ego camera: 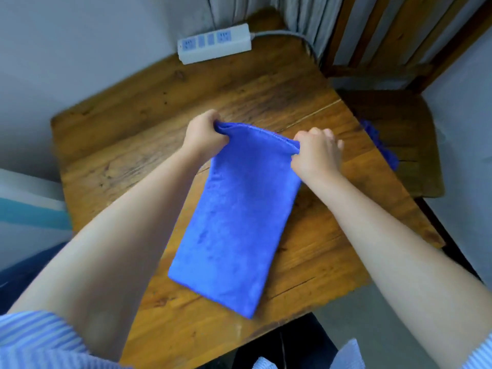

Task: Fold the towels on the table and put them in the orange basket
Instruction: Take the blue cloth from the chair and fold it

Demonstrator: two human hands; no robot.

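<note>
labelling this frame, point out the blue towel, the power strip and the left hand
blue towel (234, 222): head view, middle of the cloth
power strip (214, 43): head view, top face
left hand (203, 131): head view, back of hand

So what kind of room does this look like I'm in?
Probably a room in a home, not a workshop: a worn wooden table against a plain wall, a white power strip at its back edge, a wooden chair beside it, and grey curtains hanging behind.

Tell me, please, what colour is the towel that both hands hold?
The towel is plain bright blue, with no pattern. It shows best in the head view, the only one.
</note>
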